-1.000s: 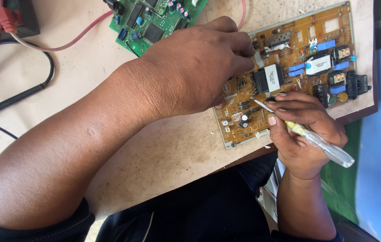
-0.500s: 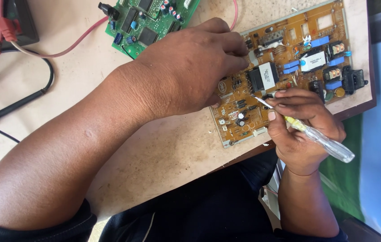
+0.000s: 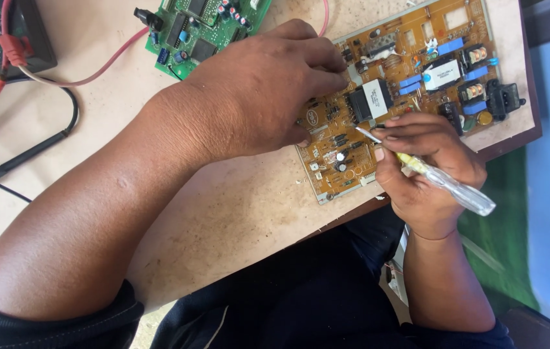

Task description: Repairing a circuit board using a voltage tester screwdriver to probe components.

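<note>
Left hand (image 3: 268, 90) laid palm-down over near-left part of orange-brown circuit board (image 3: 417, 84); fingers curled together, tips pressing board beside black block component with white label (image 3: 370, 100). Grip closed flat against board, nothing enclosed that can be seen; underside of palm hidden.

Right hand (image 3: 427, 168) at board's near edge, grip clamped on screwdriver (image 3: 436, 181) with clear handle and yellow inner section. Thumb and forefinger pinched round shaft just behind metal tip; remaining fingers folded under handle. Metal tip touching board just below black block component. Handle end projecting past heel of hand, off surface edge, over green cloth (image 3: 504, 239).

Circuit board lying flat at far-right corner of pale surface (image 3: 236, 207), near edge close to surface rim. Blue parts, copper-wound coils and black connector visible on right portion.

Green circuit board (image 3: 204, 26) beyond left hand, top cut off by frame. Multimeter (image 3: 3, 32) at top-left corner, only partly in frame; red lead (image 3: 94, 74) and black lead (image 3: 29, 152) running from it across surface.

Hidden: board area beneath left hand and forearm; exact contact point of screwdriver tip too small to resolve. Small components near board's lower corner blurred.
</note>
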